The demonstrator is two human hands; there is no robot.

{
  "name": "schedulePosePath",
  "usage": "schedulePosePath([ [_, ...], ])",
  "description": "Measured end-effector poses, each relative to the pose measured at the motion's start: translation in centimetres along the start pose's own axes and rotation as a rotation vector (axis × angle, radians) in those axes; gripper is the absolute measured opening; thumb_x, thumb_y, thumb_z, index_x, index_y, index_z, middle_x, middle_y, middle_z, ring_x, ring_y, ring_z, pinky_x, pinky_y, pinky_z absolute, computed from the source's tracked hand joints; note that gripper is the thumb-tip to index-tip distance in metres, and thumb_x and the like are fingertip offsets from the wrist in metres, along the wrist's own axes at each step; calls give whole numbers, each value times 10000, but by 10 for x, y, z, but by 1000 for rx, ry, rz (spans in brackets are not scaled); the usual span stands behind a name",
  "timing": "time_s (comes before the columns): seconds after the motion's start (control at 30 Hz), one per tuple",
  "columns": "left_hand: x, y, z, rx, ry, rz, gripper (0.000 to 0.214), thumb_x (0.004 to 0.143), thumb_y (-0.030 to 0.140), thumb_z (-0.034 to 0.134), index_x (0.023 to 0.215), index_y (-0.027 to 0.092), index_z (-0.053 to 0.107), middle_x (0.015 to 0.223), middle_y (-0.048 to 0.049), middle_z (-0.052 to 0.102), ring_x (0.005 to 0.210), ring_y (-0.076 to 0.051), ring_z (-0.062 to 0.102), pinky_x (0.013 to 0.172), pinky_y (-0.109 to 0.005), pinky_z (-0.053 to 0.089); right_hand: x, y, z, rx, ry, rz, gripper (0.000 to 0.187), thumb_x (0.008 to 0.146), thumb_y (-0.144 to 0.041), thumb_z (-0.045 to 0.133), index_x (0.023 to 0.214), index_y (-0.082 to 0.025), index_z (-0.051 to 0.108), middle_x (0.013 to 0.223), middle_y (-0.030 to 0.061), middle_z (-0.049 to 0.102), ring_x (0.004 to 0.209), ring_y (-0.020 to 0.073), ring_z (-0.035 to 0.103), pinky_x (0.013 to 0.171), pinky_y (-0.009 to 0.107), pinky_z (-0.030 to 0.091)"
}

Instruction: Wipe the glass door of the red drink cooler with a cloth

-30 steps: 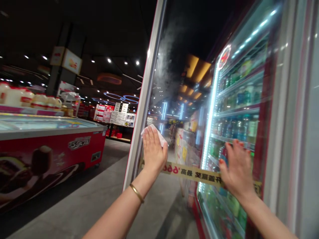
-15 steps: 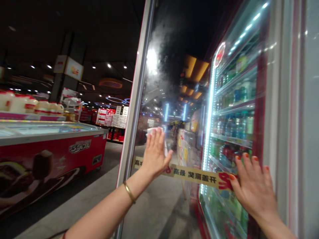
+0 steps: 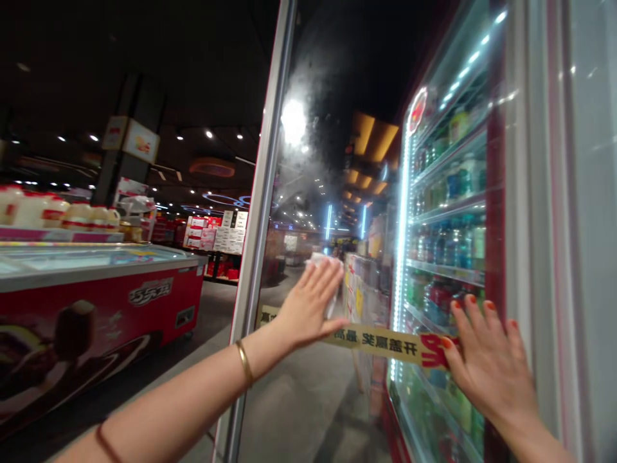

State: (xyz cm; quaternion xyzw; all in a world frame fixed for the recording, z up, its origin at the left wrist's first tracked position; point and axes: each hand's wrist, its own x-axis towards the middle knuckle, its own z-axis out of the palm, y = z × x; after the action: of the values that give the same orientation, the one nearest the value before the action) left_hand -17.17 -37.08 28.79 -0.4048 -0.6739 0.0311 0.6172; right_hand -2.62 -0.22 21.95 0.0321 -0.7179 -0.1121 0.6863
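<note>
My left hand (image 3: 308, 305) presses a white wiping cloth (image 3: 320, 260) flat against the glass door of a drinks cooler (image 3: 308, 161), and most of the cloth is hidden behind the palm. A gold bangle sits on that wrist. My right hand (image 3: 486, 363) rests with spread fingers on the glass of the neighbouring cooler door (image 3: 448, 96), holding nothing. Its fingertips are just by a yellow promotional strip (image 3: 376, 341) stuck across the doors. Behind that glass stand shelves of bottled drinks (image 3: 448, 247). A smeared, misted patch marks the glass above my left hand.
A silver door frame (image 3: 255, 212) runs up left of my hands. A red chest freezer (image 3: 96, 302) with white bottles (image 3: 43, 212) on top stands to the left across a grey floor (image 3: 299, 399). Stacked boxes (image 3: 222, 239) stand farther back.
My left hand has slid rightward across the glass with the cloth and tilted its fingers toward the right. My right hand stays nearly where it was, and the view has shifted slightly.
</note>
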Motion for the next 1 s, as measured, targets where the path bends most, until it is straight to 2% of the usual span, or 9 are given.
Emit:
schedulePosePath([
  [0.1, -15, -5, 0, -20, -34, 270, 983, 1042, 788, 332, 1775, 237, -22, 1851, 1, 136, 1735, -189, -8, 1444, -388, 97, 0, 2, 2, -24, -6, -5, 778, 1084, -552, 398, 1780, -283, 180, 1843, 70, 244, 1700, 381, 253, 1384, 682, 170],
  [0.3, 32, -54, 4, -114, 69, -489, 1091, 1020, 798, 395, 1745, 211, -171, 1855, -158, -4, 1732, -381, 23, 1406, -681, 169, 0, 3, 4, -51, -10, 0, 786, 1079, -527, 419, 1782, -288, 161, 1850, 56, 220, 1705, 373, 240, 1387, 679, 165],
  [0.37, 37, -31, 9, -137, 26, -293, 1145, 992, 846, 399, 1742, 200, -176, 1858, -146, -1, 1735, -375, 18, 1415, -656, 168, 0, 3, 4, -46, -8, -1, 779, 1081, -520, 412, 1783, -301, 153, 1853, 41, 206, 1708, 365, 233, 1390, 674, 158],
  [0.47, 29, 2, 14, -161, -123, 292, 1080, 1009, 841, 357, 1755, 227, -125, 1867, -60, 71, 1744, -273, 64, 1444, -496, 143, 0, 4, 5, -44, -14, -12, 788, 1077, -521, 427, 1783, -309, 148, 1854, 35, 201, 1709, 362, 230, 1389, 672, 158],
  [0.53, 32, -6, 14, -170, -142, 365, 1038, 1020, 828, 348, 1759, 261, -108, 1868, -35, 92, 1741, -251, 94, 1446, -471, 132, 0, 4, 5, -50, -17, -9, 793, 1076, -513, 438, 1783, -306, 145, 1854, 42, 201, 1711, 361, 223, 1387, 676, 160],
  [0.7, 72, -51, 11, -189, 131, -405, 1049, 1020, 798, 386, 1744, 288, -176, 1865, -105, -13, 1736, -370, 41, 1414, -668, 141, 0, 3, 6, -59, -28, -13, 788, 1083, -496, 433, 1783, -310, 124, 1851, 44, 205, 1715, 340, 215, 1388, 669, 162],
  [0.77, 74, -36, 13, -191, 108, -284, 1103, 995, 840, 403, 1746, 272, -170, 1864, -97, -22, 1738, -361, 25, 1424, -642, 131, -1, 3, 6, -60, -12, -8, 782, 1085, -516, 431, 1782, -313, 140, 1851, 43, 206, 1715, 338, 217, 1391, 663, 158],
  [0.9, 61, -3, 13, -176, -98, 447, 1054, 1008, 845, 358, 1760, 270, -105, 1860, -1, 106, 1744, -217, 48, 1444, -444, 118, 0, 2, 6, -58, -2, -10, 781, 1086, -526, 433, 1781, -306, 152, 1844, 54, 231, 1715, 334, 217, 1393, 660, 150],
  [1.0, 81, -34, 3, -161, -45, 243, 986, 1030, 810, 342, 1756, 323, -114, 1865, 15, 79, 1745, -230, 50, 1442, -486, 132, -1, 3, 6, -63, -7, -22, 803, 1078, -519, 465, 1782, -312, 140, 1845, 59, 231, 1716, 328, 216, 1394, 657, 152],
])
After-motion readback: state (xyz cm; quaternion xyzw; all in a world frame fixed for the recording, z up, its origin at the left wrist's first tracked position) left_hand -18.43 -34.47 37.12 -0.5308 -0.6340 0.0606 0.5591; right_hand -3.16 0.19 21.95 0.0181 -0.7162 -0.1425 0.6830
